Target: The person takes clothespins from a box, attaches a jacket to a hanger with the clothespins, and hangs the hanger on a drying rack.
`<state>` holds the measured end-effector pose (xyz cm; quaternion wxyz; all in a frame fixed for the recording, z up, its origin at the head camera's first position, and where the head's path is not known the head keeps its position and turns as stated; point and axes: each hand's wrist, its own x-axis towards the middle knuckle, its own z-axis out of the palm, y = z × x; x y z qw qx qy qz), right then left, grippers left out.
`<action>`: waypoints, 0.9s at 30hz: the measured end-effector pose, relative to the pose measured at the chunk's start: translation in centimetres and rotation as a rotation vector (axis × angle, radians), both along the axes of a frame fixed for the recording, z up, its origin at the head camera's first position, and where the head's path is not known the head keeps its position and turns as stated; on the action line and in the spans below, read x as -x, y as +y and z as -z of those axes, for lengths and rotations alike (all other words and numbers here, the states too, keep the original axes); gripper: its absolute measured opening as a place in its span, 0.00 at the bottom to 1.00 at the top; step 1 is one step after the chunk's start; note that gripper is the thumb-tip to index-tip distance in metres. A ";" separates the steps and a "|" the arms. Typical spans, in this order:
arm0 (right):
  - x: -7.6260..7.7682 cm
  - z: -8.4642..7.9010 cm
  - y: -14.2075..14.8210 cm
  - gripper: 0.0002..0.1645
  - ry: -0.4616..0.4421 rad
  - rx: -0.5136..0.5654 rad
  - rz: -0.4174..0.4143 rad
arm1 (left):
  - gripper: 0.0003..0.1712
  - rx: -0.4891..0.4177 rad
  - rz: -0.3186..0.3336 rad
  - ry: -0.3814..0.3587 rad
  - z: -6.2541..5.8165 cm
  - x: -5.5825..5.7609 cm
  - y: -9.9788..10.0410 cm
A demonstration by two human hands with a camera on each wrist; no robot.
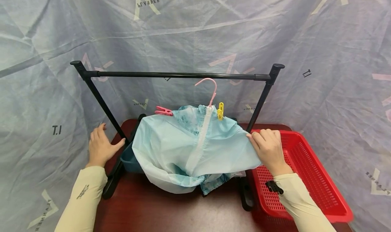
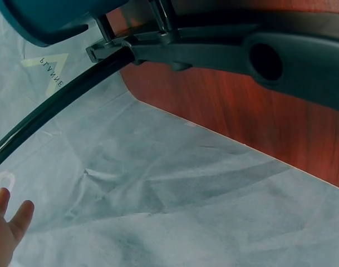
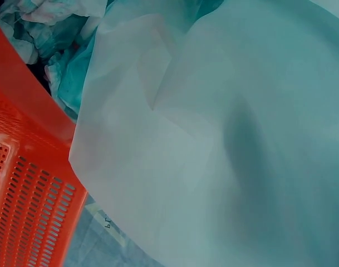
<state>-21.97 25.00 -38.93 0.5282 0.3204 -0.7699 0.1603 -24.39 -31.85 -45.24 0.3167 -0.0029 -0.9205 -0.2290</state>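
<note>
A sheer light blue garment with a white zipper strip is on a pink hanger, whose hook tops out right at the lower edge of a black rack bar. Its collar carries a pink clothespin on the left and a yellow clothespin on the right. My right hand pinches the garment's right edge between thumb and fingers. In the right wrist view the cloth fills most of the picture. With fingers spread, my left hand is beside the rack's left post, holding nothing.
Under my right forearm stands a red perforated basket. Partly covered by the garment, a blue container is inside the rack's left foot. The brown table supports everything, and a grey printed sheet hangs behind.
</note>
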 end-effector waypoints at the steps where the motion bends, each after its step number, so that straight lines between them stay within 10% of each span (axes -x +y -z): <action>1: 0.0 0.0 0.0 0.22 -0.003 0.000 0.002 | 0.54 0.000 -0.001 0.000 0.0 0.1 0.0; 27: -0.6 0.0 0.8 0.22 -0.005 0.028 0.064 | 0.59 -0.053 -0.177 0.005 -1.1 2.8 -0.2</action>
